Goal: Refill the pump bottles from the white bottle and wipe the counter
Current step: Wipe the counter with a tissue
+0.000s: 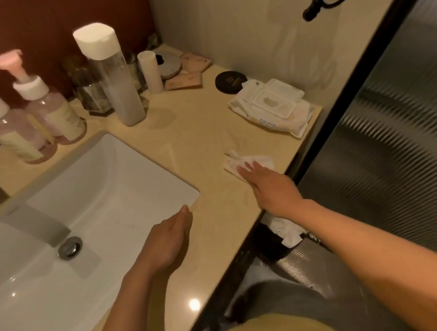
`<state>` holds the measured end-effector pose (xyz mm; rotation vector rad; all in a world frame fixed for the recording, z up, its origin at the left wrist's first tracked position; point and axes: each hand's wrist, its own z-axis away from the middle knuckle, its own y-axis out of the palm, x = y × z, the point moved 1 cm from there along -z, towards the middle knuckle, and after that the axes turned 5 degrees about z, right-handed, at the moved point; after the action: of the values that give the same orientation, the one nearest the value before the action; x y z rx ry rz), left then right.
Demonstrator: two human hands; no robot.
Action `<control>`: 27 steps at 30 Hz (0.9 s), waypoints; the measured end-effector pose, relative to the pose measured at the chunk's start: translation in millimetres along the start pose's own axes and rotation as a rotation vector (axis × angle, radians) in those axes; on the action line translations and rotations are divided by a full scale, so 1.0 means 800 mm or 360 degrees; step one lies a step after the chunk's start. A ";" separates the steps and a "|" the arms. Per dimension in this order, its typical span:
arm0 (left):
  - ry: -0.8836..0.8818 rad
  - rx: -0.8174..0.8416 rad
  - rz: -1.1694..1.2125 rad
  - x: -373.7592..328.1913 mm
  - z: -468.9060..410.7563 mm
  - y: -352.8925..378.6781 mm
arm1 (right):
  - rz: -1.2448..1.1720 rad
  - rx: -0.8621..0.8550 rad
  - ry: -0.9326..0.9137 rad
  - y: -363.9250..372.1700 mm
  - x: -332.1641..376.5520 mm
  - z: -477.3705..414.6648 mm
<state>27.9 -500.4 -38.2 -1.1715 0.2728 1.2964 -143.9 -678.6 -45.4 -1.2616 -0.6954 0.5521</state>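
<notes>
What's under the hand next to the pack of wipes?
A white wipe, pressed on the counter by the right hand. Its far edge shows; the part beneath the fingers is covered.

My only feed is the head-worn camera, a wide-angle lens aimed forward and steeply down over the beige counter (pixel 197 140) from its front edge. The view faces the far corner where counter meets wall, and it sits tilted, so the counter's edge runs diagonally from lower left to upper right. The white sink (pixel 58 272) fills the lower left; a ribbed glass panel (pixel 408 166) closes the right side. The left hand (pixel 166 242) and right hand (pixel 271 188) lie close under the lens, forearms entering from the bottom, while the pump bottles (pixel 58 114) at upper left stand farthest off, blurred and leaning
</notes>
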 end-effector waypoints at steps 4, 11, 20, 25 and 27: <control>-0.0076 0.0021 0.0045 -0.002 0.000 -0.002 | -0.0004 0.0034 -0.0242 0.004 0.063 -0.012; -0.0140 -0.0042 0.0081 -0.012 0.008 -0.002 | 0.0119 0.0159 -0.0753 0.020 0.073 0.051; -0.0286 -0.0132 0.0374 -0.010 -0.023 0.000 | 0.0242 0.0546 -0.1123 -0.023 -0.025 -0.013; -0.0262 -0.0331 0.0542 -0.032 -0.040 0.007 | 0.0277 0.0508 -0.0943 -0.039 -0.028 -0.125; -0.0236 -0.0408 0.0562 -0.042 -0.046 0.008 | 0.0241 0.0518 -0.0843 -0.041 -0.016 -0.159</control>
<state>27.5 -550.4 -33.4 -1.2711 0.2145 1.7602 -59.1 -778.9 -34.8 -0.8670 -0.9066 1.1014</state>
